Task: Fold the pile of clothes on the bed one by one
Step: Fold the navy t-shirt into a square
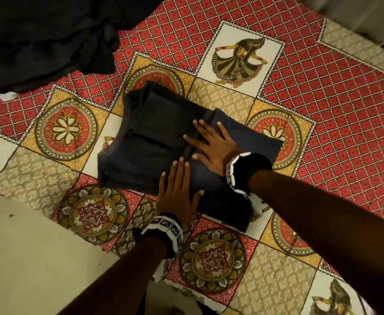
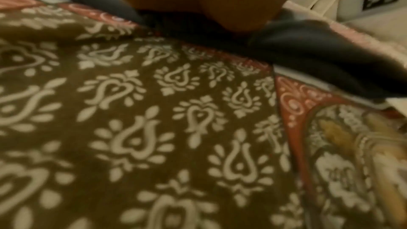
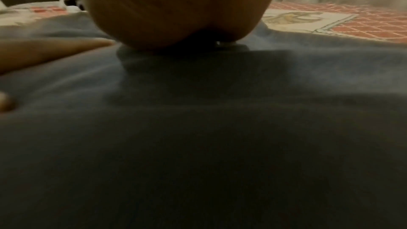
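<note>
Warm, dim indoor light. The head view is fairly sharp around the folded dark garment (image 1: 163,137), though motion blur smears the far right corner and straight lines bow toward the edges. Both wrist views are soft and out of focus; in the right wrist view the garment (image 3: 198,137) fades into deep, noisy shadow.

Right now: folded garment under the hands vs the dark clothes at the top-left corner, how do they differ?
The folded garment is a compact, squared, layered bundle; the dark pile is loose, spread and rumpled. The garment lies mid-bed; the pile sits at the far left corner. The left hand and right hand press flat on the garment; nothing touches the pile. Both are dark fabric lying on the patterned bedsheet.
</note>
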